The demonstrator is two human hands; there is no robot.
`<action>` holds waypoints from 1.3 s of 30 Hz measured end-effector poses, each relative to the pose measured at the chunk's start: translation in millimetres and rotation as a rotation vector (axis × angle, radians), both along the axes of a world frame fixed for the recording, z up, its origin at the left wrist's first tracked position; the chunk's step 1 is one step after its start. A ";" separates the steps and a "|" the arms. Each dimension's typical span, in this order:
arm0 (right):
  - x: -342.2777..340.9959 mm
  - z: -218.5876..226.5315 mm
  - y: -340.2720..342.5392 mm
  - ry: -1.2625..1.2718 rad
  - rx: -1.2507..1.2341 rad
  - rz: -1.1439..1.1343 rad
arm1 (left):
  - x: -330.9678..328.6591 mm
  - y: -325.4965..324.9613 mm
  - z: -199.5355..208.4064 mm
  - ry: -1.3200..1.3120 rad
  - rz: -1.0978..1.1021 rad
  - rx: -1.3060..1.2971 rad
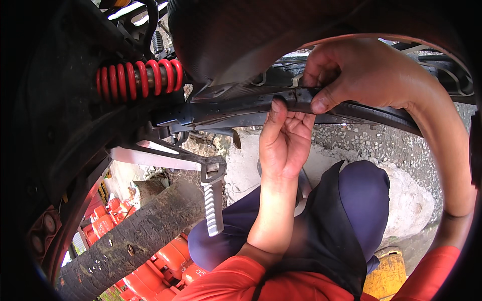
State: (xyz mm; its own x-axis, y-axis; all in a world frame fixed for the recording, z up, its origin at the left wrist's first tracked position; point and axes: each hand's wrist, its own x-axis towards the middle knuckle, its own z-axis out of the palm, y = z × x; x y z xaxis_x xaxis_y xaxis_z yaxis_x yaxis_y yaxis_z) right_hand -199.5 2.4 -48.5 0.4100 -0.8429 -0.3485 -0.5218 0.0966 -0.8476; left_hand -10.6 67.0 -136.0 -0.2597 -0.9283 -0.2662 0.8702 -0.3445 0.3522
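Observation:
A long black curved bar runs across the motorcycle's side, below its dark seat. My left hand reaches up from below with its thumb on the bar's near face, the other fingers curled under and behind it. From the right, my right hand arches over and pinches the bar between thumb and fingers, just right of my left thumb. Its fingertips are partly hidden behind the bar. A small joint or seam shows on the bar between the two hands. Both thumbs look smudged with dark grime.
At upper left is a red coil spring. A silver footpeg hangs below on its bracket. A tree trunk lies diagonally at lower left, beside orange-red gas cylinders. A yellow object stands by my knee, with gravel beyond.

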 end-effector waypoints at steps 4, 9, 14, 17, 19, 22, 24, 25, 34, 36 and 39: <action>-0.8 -4.2 0.5 0.002 -0.045 0.040 | -0.1 -0.3 0.4 0.005 -0.010 -0.003; 1.2 -4.1 -3.0 -0.033 0.076 0.029 | -1.9 -0.4 2.5 0.001 -0.003 0.005; 2.4 -5.7 -4.5 -0.054 0.082 0.042 | -0.5 -0.2 0.9 0.005 -0.005 0.002; 4.6 0.4 -5.0 -0.008 0.081 0.030 | -0.8 -0.6 1.6 0.007 -0.010 0.004; 7.5 4.1 -4.2 0.032 0.131 0.006 | -0.1 -0.5 1.2 0.010 -0.018 0.002; 10.2 8.2 0.1 0.064 0.100 -0.025 | 1.4 -0.3 -0.3 0.013 -0.015 0.019; 9.6 9.5 1.3 0.065 0.093 -0.027 | 1.4 -0.7 -0.8 0.015 -0.027 0.010; 9.4 9.6 1.6 0.063 0.089 -0.027 | 1.7 -0.7 -0.8 0.014 -0.031 0.005; 8.5 10.1 3.2 0.016 0.103 -0.005 | 1.7 -1.0 0.9 0.002 -0.030 0.002; 8.0 10.8 1.9 0.013 0.117 0.025 | 2.4 -0.2 -0.6 0.000 -0.020 0.006; 9.0 12.9 0.7 0.012 0.145 0.053 | 3.2 0.1 -2.2 -0.002 -0.020 0.001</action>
State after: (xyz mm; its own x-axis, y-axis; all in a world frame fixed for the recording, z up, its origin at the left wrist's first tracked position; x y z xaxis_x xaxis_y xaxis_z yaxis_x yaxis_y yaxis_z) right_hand -190.6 3.1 -35.6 0.4476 -0.7608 -0.4700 -0.5398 0.1892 -0.8203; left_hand -7.4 67.1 -138.1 -0.2777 -0.9226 -0.2680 0.8623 -0.3623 0.3537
